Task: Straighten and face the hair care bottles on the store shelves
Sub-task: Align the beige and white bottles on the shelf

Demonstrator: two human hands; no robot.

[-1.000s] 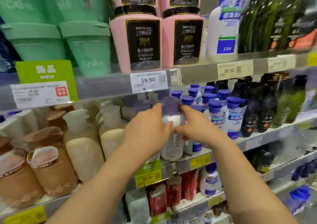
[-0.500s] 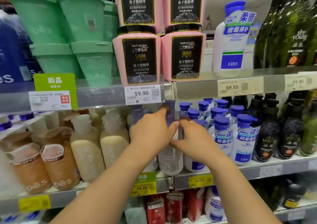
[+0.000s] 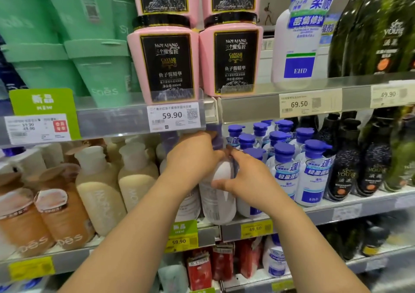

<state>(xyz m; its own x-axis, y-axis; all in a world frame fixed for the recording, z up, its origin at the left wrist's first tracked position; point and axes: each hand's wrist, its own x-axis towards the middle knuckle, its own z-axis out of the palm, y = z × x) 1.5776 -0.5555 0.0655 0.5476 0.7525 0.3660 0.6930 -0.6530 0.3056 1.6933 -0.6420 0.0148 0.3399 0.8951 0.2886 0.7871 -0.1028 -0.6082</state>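
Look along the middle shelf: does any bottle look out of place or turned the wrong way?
Yes. The bottle gripped by the left hand and right hand shows barcode and small print, unlike the front-facing blue-capped bottles.

The white plastic bottle with a purple cap (image 3: pixel 217 203) I grip stands upright at the middle shelf's (image 3: pixel 336 212) near edge.

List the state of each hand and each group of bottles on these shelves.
left hand: grips the top of the purple-capped bottle.
right hand: holds the same bottle's side.
purple-capped bottle: upright at the shelf edge, its label not in view.
blue-capped bottles: upright, labels forward.
pink jars: stacked, labels forward.
cream bottles: upright in a row.
dark bottles: upright.
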